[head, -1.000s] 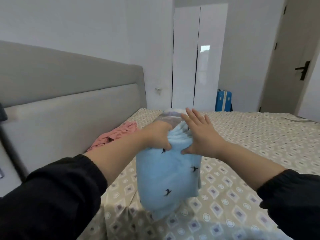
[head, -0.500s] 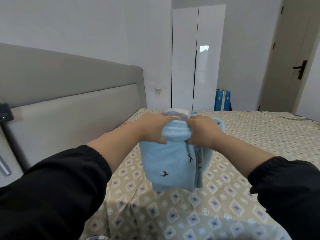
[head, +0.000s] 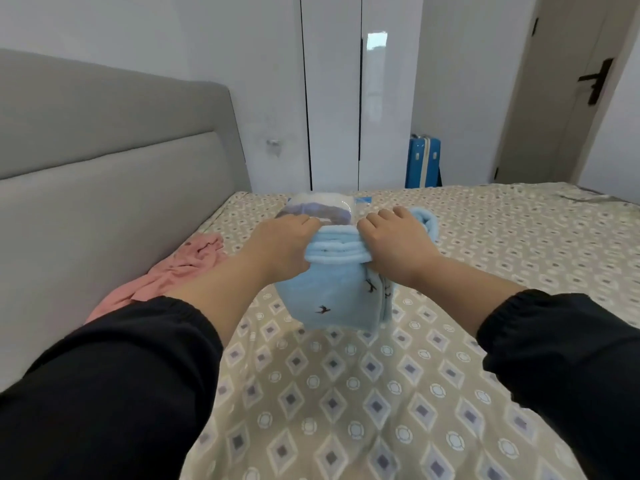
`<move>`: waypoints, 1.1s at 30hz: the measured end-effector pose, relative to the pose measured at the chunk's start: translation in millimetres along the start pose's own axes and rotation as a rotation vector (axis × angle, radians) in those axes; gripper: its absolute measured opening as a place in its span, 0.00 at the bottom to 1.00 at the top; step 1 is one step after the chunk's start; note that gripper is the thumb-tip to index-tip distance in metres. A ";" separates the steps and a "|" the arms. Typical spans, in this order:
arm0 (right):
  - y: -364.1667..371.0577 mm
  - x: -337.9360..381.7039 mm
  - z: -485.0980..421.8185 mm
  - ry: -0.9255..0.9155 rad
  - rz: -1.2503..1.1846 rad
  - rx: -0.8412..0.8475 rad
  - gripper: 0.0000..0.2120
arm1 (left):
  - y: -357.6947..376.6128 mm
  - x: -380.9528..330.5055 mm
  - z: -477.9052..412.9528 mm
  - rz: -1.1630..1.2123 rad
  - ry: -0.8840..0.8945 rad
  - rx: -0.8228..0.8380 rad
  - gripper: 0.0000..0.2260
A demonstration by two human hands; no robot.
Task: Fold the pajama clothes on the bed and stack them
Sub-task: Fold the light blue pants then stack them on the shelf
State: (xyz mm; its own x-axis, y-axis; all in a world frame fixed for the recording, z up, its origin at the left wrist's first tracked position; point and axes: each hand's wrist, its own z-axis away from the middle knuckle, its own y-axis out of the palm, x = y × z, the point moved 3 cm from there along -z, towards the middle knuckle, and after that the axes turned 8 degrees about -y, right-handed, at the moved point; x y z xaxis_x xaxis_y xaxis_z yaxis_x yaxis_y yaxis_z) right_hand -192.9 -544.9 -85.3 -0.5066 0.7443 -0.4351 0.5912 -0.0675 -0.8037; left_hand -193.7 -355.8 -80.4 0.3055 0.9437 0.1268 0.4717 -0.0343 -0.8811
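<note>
The light blue pajama garment [head: 332,296] sits at the centre of the frame, folded into a compact rectangular pad of soft, fleecy fabric printed with small dark bird motifs. Its top edge shows several stacked, rounded fold layers. The left hand [head: 280,244] grips the left end of that edge with its fingers curled over the layers. The right hand [head: 398,240] grips the right end the same way, with a loop of the blue fabric bulging out past its knuckles. The pad hangs down from both hands over the bed [head: 346,393]; whether its lower edge touches the bed cannot be told. The bed cover is beige, smooth, and printed with a regular pattern of diamonds and rings. Just behind the hands, a rounded white and grey-violet bundle [head: 318,211] lies on the bed; its nature cannot be told. At centre left, a crumpled pink garment [head: 180,268] lies against the padded grey headboard [head: 104,188], which has a flat panel face and a rounded upper corner. Both forearms emerge from black sleeves [head: 121,375] with gathered cuffs. In the upper centre stands a glossy white wardrobe [head: 346,98] with two flat doors. To its right a hard blue suitcase [head: 422,161] stands upright beside the bed, and a door [head: 554,98] with a dark lever handle occupies the upper right.
</note>
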 end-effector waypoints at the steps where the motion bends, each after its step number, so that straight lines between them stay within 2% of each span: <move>1: 2.9 -8.3 -7.9 -0.010 0.001 -0.005 0.11 | 3.6 3.2 -11.9 0.002 0.018 0.000 0.16; 5: -9.0 -40.9 -31.6 -0.039 -0.073 0.001 0.13 | -10.5 7.9 -53.9 0.034 0.046 0.073 0.15; 9: -50.2 -74.5 -28.3 0.120 -0.181 0.105 0.10 | -53.8 -15.8 -76.9 0.122 -0.031 0.130 0.13; 12: -92.0 -87.8 6.1 0.177 -0.235 0.174 0.11 | -83.0 -53.0 -77.7 0.102 0.050 0.231 0.16; 16: -151.2 -118.0 53.5 0.255 -0.286 0.284 0.13 | -133.7 -107.5 -87.4 0.163 0.139 0.343 0.13; 21: -208.9 -154.9 136.6 0.446 -0.346 0.375 0.15 | -171.5 -200.6 -86.2 0.284 0.203 0.438 0.10; 24: -218.2 -170.4 215.7 0.572 -0.329 0.476 0.14 | -175.1 -274.2 -83.7 0.312 0.352 0.460 0.10; 28: -238.0 -206.0 305.5 0.637 -0.256 0.494 0.22 | -177.4 -373.8 -81.4 0.358 0.430 0.461 0.09; 33: -250.8 -256.6 399.8 0.721 -0.187 0.531 0.21 | -176.5 -486.0 -96.3 0.371 0.530 0.444 0.10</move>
State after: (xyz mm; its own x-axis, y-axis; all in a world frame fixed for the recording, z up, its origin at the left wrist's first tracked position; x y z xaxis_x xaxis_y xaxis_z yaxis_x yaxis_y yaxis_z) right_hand -462.1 -984.6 65.7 0.0550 0.9965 -0.0631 0.0823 -0.0675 -0.9943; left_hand -345.7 -840.1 57.4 0.7852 0.6095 -0.1094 -0.0791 -0.0765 -0.9939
